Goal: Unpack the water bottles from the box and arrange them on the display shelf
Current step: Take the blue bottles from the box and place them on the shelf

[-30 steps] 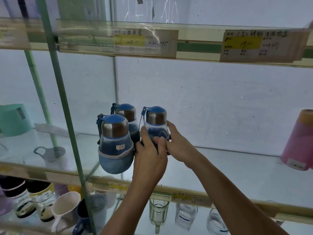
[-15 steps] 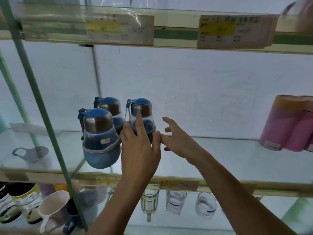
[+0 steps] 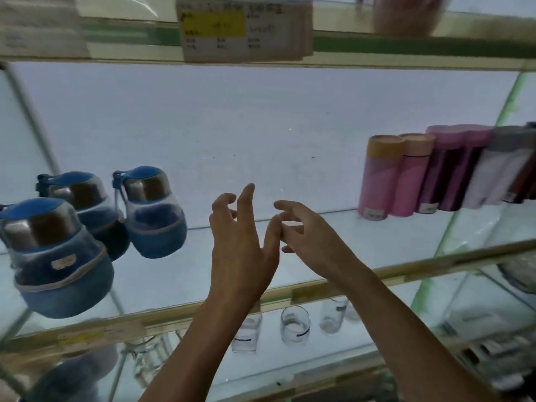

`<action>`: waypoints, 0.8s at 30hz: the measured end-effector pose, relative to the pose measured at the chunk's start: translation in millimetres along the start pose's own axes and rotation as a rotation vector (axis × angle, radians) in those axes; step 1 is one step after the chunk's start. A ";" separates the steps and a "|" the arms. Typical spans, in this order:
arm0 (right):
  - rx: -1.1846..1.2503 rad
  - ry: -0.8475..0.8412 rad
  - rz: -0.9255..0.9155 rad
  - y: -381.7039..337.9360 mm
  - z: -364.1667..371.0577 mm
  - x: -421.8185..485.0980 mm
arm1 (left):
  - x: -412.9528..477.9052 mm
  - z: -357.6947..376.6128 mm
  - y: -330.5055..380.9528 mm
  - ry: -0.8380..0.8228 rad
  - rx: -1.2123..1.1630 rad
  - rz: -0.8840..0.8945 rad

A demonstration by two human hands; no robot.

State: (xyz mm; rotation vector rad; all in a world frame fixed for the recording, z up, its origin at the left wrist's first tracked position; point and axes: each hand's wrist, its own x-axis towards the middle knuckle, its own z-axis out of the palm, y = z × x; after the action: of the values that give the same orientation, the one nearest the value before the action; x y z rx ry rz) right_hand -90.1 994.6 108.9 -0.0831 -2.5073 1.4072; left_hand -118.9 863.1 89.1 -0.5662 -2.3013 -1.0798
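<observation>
You'd let go of the 3rd blue bottle point(image 3: 153, 216) & pulled left hand point(image 3: 240, 250) & right hand point(image 3: 313, 239) back, each grip loose & empty, so it stood beside the other 2 at the left end of the display shelf point(image 3: 420, 265); next one was prob. due.

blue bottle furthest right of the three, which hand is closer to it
Left. The left hand is just to the right of that blue bottle, not touching it. The right hand is further right, beyond the left hand.
</observation>
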 end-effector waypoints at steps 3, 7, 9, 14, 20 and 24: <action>0.031 0.079 0.018 15.6 -29.4 -12.4 | -2.3 23.6 24.1 -0.072 -0.092 0.034; 0.059 0.183 0.054 37.2 -68.9 -32.4 | -10.0 55.1 56.9 -0.165 -0.210 0.075; 0.064 0.222 0.074 47.0 -88.2 -44.0 | -14.9 70.5 73.4 -0.207 -0.262 0.088; 0.089 0.318 0.108 70.4 -135.4 -75.3 | -28.1 106.5 117.6 -0.294 -0.378 0.128; 0.081 0.430 0.171 101.8 -192.8 -116.4 | -49.9 147.2 176.3 -0.397 -0.512 0.184; 0.084 0.483 0.219 125.5 -225.4 -151.1 | -73.5 175.5 211.1 -0.462 -0.580 0.224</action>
State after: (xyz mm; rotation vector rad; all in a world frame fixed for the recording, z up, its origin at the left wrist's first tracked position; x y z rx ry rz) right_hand 103.4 1221.3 84.0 -0.6197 -2.0842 1.3686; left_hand 8.0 1116.6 69.2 -1.3876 -2.1863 -1.6412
